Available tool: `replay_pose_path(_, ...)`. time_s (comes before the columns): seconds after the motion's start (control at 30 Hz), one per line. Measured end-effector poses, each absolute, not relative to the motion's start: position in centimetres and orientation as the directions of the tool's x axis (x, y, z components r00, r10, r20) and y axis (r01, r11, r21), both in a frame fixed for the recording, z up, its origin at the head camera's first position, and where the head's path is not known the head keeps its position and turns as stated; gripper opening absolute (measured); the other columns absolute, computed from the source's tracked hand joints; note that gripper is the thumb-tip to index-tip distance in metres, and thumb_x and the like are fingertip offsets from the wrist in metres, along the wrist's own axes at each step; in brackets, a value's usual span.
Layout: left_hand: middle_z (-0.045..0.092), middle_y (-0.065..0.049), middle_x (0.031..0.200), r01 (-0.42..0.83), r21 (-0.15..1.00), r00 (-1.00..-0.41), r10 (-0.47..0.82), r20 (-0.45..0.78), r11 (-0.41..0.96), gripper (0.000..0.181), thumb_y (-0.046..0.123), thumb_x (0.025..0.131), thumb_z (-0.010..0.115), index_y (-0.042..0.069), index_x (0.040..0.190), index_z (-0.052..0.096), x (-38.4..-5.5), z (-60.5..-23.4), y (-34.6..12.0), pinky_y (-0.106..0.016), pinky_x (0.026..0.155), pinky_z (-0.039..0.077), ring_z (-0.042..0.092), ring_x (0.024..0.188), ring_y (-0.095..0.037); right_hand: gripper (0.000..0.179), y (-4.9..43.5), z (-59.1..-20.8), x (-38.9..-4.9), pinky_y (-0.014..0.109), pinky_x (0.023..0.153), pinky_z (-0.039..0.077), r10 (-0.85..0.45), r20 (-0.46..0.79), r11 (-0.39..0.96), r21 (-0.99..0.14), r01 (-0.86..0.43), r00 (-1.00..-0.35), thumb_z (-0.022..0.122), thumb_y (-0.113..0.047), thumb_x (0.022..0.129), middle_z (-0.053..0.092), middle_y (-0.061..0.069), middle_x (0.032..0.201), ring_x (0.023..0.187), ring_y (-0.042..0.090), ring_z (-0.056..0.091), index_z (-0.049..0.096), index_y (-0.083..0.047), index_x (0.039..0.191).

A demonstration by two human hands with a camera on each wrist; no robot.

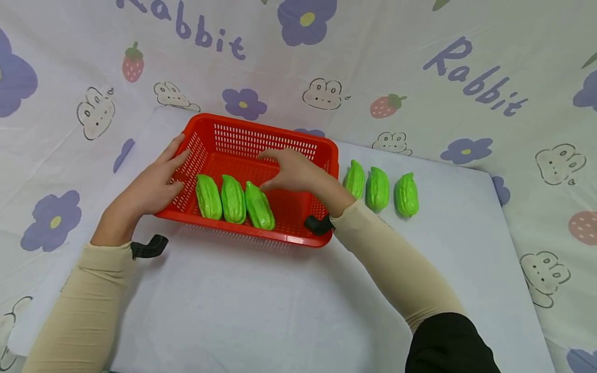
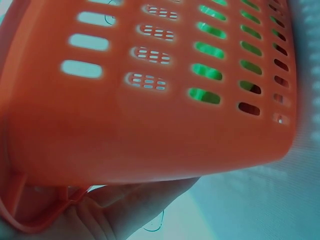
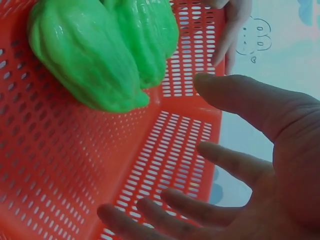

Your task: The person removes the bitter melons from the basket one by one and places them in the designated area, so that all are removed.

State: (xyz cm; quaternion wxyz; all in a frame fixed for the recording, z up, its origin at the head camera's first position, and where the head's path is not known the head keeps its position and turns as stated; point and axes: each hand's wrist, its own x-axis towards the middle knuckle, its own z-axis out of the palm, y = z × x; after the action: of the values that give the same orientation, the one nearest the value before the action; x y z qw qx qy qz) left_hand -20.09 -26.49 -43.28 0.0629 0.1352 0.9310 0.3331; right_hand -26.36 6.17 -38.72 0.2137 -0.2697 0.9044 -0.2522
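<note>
A red plastic basket (image 1: 298,239) with slotted walls stands on the table. Three green ridged gourds (image 1: 233,199) lie side by side in its left half. My left hand (image 1: 148,186) holds the basket's left end, with fingers over the rim; the left wrist view shows the basket's outer end wall (image 2: 100,135). Over the basket's middle is my right hand (image 1: 298,171), its fingers spread and holding nothing. Its thumb is close to the rightmost gourd in the basket. In the right wrist view, the palm and fingers (image 3: 230,170) appear apart from the gourds (image 3: 90,60).
Three more green gourds (image 1: 378,189) lie in a row on the white tabletop (image 1: 261,311), right of the basket. A printed cloth (image 1: 364,46) with rabbits, flowers and strawberries hangs behind. A black wrist mount (image 1: 149,247) sits at each cuff.
</note>
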Motion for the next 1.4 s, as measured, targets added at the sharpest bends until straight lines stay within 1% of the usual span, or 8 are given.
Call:
replay_pose_path(0.33,-0.006,0.002,0.182,0.211,0.636,-0.956,0.293,-0.025,0.742,0.073,-0.004,0.098,0.052,-0.007,0.167,0.029,-20.0,-43.4,-26.5,-0.065,0.122,0.031,0.013,0.165,-0.038,0.07,5.6,-39.7,-26.6,0.048,0.114,0.047,-0.635,-0.274,0.705,-0.588,-0.396,-0.723,0.086,-0.025,0.093,0.058,0.009,0.156,0.143,0.032,0.051,0.058,-0.016,0.157)
replay_pose_path(0.6,-0.006,0.002,0.182,0.206,0.64,-0.957,0.29,-0.027,0.74,0.073,-0.004,0.097,0.052,-0.007,0.167,0.03,-20.1,-43.3,-26.5,-0.066,0.12,0.033,0.013,0.164,-0.038,0.068,5.1,-40.4,-26.6,0.047,0.11,0.05,-0.637,-0.326,0.711,-0.599,-0.369,-0.698,0.086,-0.029,0.094,0.056,0.009,0.156,0.141,0.032,0.05,0.06,-0.021,0.156)
replay_pose_path(0.73,-0.006,0.001,0.182,0.204,0.641,-0.957,0.289,-0.029,0.74,0.073,-0.004,0.097,0.053,-0.007,0.167,0.029,-20.2,-43.3,-26.5,-0.066,0.12,0.034,0.013,0.165,-0.038,0.068,5.0,-40.7,-26.6,0.041,0.098,0.055,-0.632,-0.355,0.72,-0.597,-0.354,-0.689,0.086,-0.028,0.094,0.057,0.009,0.153,0.124,0.029,0.058,0.06,-0.022,0.156)
replay_pose_path(0.83,-0.006,0.001,0.182,0.205,0.64,-0.957,0.29,-0.03,0.741,0.073,-0.004,0.097,0.053,-0.007,0.167,0.029,-20.2,-43.3,-26.5,-0.065,0.121,0.032,0.012,0.165,-0.037,0.068,5.0,-41.0,-26.5,0.038,0.089,0.057,-0.634,-0.376,0.723,-0.598,-0.345,-0.676,0.086,-0.028,0.094,0.058,0.01,0.151,0.113,0.026,0.06,0.06,-0.023,0.157)
replay_pose_path(1.03,-0.005,0.0,0.182,0.213,0.636,-0.954,0.299,-0.029,0.741,0.073,-0.004,0.097,0.052,-0.008,0.166,0.029,-20.2,-43.3,-26.6,-0.064,0.123,0.029,0.011,0.165,-0.036,0.066,5.0,-41.3,-26.4,0.037,0.089,0.057,-0.642,-0.421,0.717,-0.625,-0.307,-0.641,0.087,-0.026,0.093,0.061,0.01,0.139,0.117,0.025,0.058,0.062,-0.024,0.155)
replay_pose_path(1.17,-0.005,0.0,0.182,0.216,0.636,-0.953,0.301,-0.027,0.741,0.073,-0.004,0.097,0.051,-0.008,0.166,0.029,-20.1,-43.3,-26.6,-0.064,0.123,0.03,0.01,0.165,-0.035,0.062,4.9,-41.7,-26.4,0.036,0.088,0.058,-0.661,-0.45,0.703,-0.651,-0.285,-0.601,0.086,-0.023,0.094,0.061,0.011,0.132,0.117,0.026,0.057,0.065,-0.026,0.152)
replay_pose_path(1.27,-0.005,0.001,0.182,0.212,0.639,-0.954,0.298,-0.028,0.739,0.073,-0.004,0.097,0.052,-0.008,0.166,0.029,-20.1,-43.4,-26.6,-0.065,0.123,0.03,0.01,0.165,-0.035,0.058,4.9,-42.0,-26.4,0.035,0.086,0.06,-0.674,-0.47,0.695,-0.666,-0.272,-0.57,0.086,-0.021,0.094,0.06,0.013,0.129,0.116,0.027,0.057,0.067,-0.027,0.149)
replay_pose_path(1.4,-0.005,0.001,0.182,0.208,0.641,-0.956,0.292,-0.027,0.739,0.073,-0.004,0.097,0.053,-0.007,0.167,0.03,-20.1,-43.4,-26.6,-0.065,0.122,0.031,0.011,0.165,-0.036,0.058,4.8,-42.1,-26.3,0.034,0.084,0.062,-0.682,-0.48,0.687,-0.68,-0.256,-0.552,0.086,-0.019,0.094,0.06,0.014,0.128,0.116,0.027,0.057,0.068,-0.025,0.148)
